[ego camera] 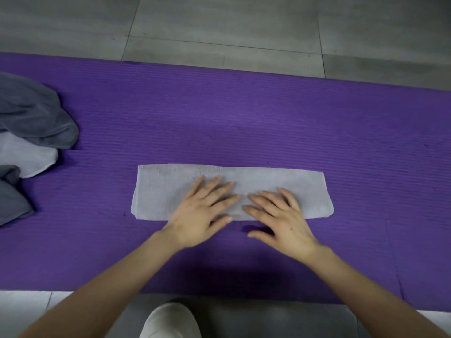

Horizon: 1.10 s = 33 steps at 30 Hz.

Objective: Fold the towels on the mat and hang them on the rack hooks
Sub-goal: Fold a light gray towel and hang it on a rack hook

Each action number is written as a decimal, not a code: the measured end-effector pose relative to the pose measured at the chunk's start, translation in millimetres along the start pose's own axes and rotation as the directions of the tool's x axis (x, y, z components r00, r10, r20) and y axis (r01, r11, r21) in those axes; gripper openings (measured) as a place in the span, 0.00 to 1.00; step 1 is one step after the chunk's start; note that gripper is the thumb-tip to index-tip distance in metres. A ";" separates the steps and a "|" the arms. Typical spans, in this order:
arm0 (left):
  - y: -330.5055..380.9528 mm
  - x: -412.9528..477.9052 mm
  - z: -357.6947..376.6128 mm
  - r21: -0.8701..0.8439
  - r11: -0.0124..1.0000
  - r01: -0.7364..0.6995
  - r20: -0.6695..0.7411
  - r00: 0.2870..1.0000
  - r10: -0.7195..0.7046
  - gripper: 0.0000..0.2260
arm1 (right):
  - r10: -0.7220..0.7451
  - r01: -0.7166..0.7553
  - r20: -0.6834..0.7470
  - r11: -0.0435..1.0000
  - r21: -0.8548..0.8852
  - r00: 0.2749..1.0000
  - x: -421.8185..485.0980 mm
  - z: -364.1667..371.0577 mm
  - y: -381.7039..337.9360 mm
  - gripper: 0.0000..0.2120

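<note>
**Pressing the fold flat before the next one**

Head view: a light grey towel, folded into a long narrow strip, lies on the purple mat closer to its near edge than its far edge, about midway along its length. Both hands rest on the middle of the strip with nothing held. The left hand lies palm down with fingers spread wide. The right hand does the same just beside it, fingertips nearly meeting the left's.

This looks like the smoothing step. To do it well, the palms should sweep apart from the centre toward the two short ends, pushing out trapped air and wrinkles while keeping the long edges aligned. Pressure should stay even, since the ribbed mat may grip the cloth and drag the lower layer askew.

At the mat's left edge a heap of dark grey towels and a pale one waits unfolded. No rack or hooks appear in this view.
</note>
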<state>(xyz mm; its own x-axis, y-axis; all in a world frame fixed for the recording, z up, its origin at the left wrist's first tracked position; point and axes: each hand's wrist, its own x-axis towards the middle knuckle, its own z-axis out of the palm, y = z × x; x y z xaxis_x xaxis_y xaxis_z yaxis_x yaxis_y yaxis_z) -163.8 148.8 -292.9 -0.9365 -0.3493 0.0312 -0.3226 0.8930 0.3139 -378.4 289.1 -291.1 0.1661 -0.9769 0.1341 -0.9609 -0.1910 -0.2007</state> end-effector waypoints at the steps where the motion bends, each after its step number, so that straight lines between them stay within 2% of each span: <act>1: -0.5 0.6 5.8 0.041 0.999 0.002 0.055 0.998 -0.004 0.22 | 0.008 -0.006 0.050 0.999 -0.038 0.999 -2.5 6.7 4.5 0.24; 5: -6.6 -0.4 12.6 0.089 0.996 0.007 0.163 0.986 -0.021 0.24 | -0.034 0.042 0.088 0.995 -0.091 0.996 -8.2 14.8 13.6 0.26; 9: -2.3 3.5 6.0 0.029 0.998 0.052 0.141 0.988 -0.056 0.25 | -0.009 0.011 0.020 0.995 -0.100 1.000 -2.2 11.5 15.0 0.21; 13: 10.2 11.5 -8.5 -0.065 0.984 0.168 0.147 0.977 -0.158 0.32 | 0.082 -0.080 -0.014 0.994 0.075 0.997 14.5 -5.9 12.9 0.15; 16: 23.4 17.7 -23.4 -0.079 0.978 0.195 0.060 0.980 -0.191 0.33 | 0.117 -0.137 0.104 0.969 0.206 0.988 33.8 -40.3 9.4 0.18; 19: 35.2 26.2 -44.1 -0.129 0.978 0.166 -0.109 0.978 -0.180 0.28 | 0.118 -0.229 0.337 0.923 0.310 0.934 57.2 -88.1 8.5 0.14; 21: 42.3 33.1 -66.0 -0.204 0.964 0.169 -0.092 0.977 -0.191 0.27 | 0.050 -0.321 0.520 0.835 0.447 0.853 73.9 -119.0 10.0 0.12; 25: 49.9 47.3 -118.3 -0.427 0.868 0.252 0.072 0.967 -0.245 0.19 | -0.049 -0.484 0.630 0.595 0.642 0.775 97.5 -159.7 21.8 0.10; 26: 49.2 50.8 -128.3 -0.491 0.833 0.254 0.103 0.967 -0.234 0.16 | -0.044 -0.504 0.626 0.551 0.666 0.779 101.8 -166.8 22.2 0.10; 28: 48.7 54.7 -146.2 -0.661 0.696 0.280 0.161 0.959 -0.232 0.16 | 0.039 -0.477 0.533 0.506 0.718 0.845 107.6 -177.2 20.5 0.09; 30: 48.8 53.9 -156.1 -0.817 0.490 0.304 0.193 0.945 -0.265 0.21 | 0.245 -0.388 0.301 0.552 0.738 0.922 107.8 -182.2 15.8 0.07; 31: 50.3 52.7 -158.8 -0.862 0.401 0.310 0.196 0.933 -0.301 0.22 | 0.370 -0.353 0.151 0.572 0.740 0.917 104.2 -182.0 13.8 0.05; 32: 52.0 52.0 -159.5 -0.894 0.324 0.309 0.193 0.920 -0.342 0.20 | 0.495 -0.342 0.018 0.573 0.745 0.869 98.1 -180.6 10.9 0.04; 33: 54.1 51.5 -158.7 -0.919 0.256 0.301 0.187 0.902 -0.390 0.17 | 0.612 -0.366 -0.075 0.562 0.742 0.787 90.0 -175.7 8.2 0.07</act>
<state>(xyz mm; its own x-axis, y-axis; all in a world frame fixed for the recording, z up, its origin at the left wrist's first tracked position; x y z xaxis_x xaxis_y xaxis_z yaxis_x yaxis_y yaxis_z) -207.6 134.0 -123.6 -0.7442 -0.6100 -0.2721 -0.2384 -0.1379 0.9613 -410.3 216.4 -110.2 -0.4738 -0.8789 0.0551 -0.4359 0.1797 -0.8819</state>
